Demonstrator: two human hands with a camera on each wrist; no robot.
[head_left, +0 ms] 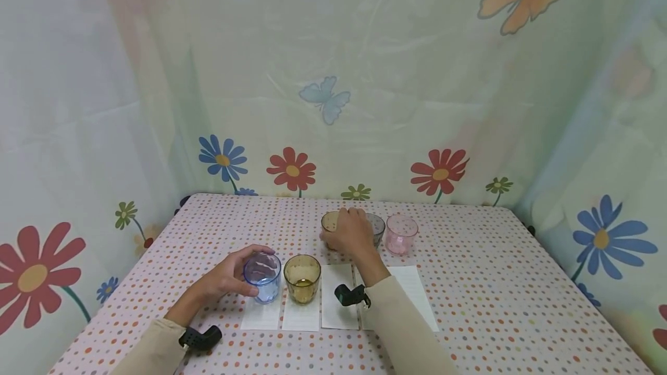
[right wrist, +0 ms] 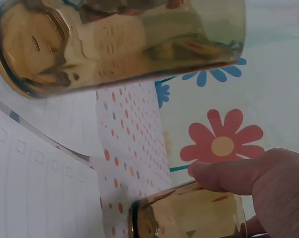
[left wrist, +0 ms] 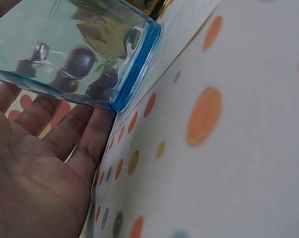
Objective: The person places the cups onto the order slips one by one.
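**Holding one glass, clasping another**

Far behind the near amber glass [head_left: 302,282], note a floral backdrop [head_left: 245,28]; around it, a dotted counter [head_left: 484,294]; under and beside it, a row of paper sheets [head_left: 333,318]. Just left of it, holding the upright blue glass [head_left: 268,285] on a sheet with the left grip [head_left: 226,276] curled round. Behind it and slightly right, clasping the far amber glass [head_left: 329,223] with the right grip [head_left: 351,235]; unable to tell whether lifted. Behind it and farther right, see a grey glass [head_left: 377,229], then a pink glass [head_left: 402,236]. Likely setting glasses out, one to a sheet. Next, probably calls for bringing the far amber glass clear of the grey, onto the sheet just right of the near amber glass.
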